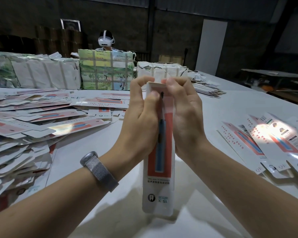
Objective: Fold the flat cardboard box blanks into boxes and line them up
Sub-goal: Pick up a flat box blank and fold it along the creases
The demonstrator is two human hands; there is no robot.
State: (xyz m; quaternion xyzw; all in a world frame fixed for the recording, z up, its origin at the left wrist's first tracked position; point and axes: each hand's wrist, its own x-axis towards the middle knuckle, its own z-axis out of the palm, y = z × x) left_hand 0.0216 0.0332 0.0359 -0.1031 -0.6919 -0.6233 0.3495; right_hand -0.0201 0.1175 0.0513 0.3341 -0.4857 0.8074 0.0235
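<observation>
A tall narrow box (159,184), white with a red panel and a blue toothbrush picture, stands upright on the white table (205,107) in front of me. My left hand (141,114) grips its upper left side, thumb on the front and fingers curled over the top flap. My right hand (184,114) holds the upper right side, fingers bent onto the same top flap. The open top end shows brown cardboard inside. A big loose pile of flat blanks (29,121) covers the table's left part. Three folded boxes (268,141) lie side by side at the right.
Wrapped bundles (105,71) of stock stand in a row along the table's far side, with another bundle (160,69) behind my hands. A person wearing a white headset (105,41) sits behind them. A small stack of blanks (206,90) lies at far right.
</observation>
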